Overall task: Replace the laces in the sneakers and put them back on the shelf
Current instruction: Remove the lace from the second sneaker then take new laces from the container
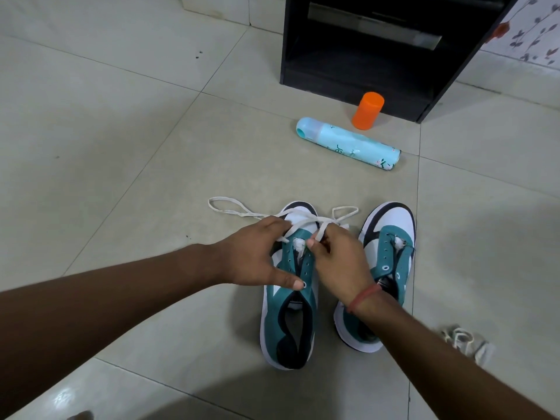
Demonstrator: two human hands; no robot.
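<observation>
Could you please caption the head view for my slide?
Both hands thread a white lace through the left sneaker; the right sneaker waits unlaced.

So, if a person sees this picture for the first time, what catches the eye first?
Probably the two hands, left hand and right hand, threading a white lace into the left teal sneaker at centre. Beyond them, an orange cap and a light blue spray can lie before the black shelf.

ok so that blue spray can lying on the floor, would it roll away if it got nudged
Probably yes: the blue spray can lies on its side on smooth floor tiles, so a sideways nudge would likely roll it. Its glossy surface may be slippery. Nothing touches it; the orange cap stands apart.
</observation>
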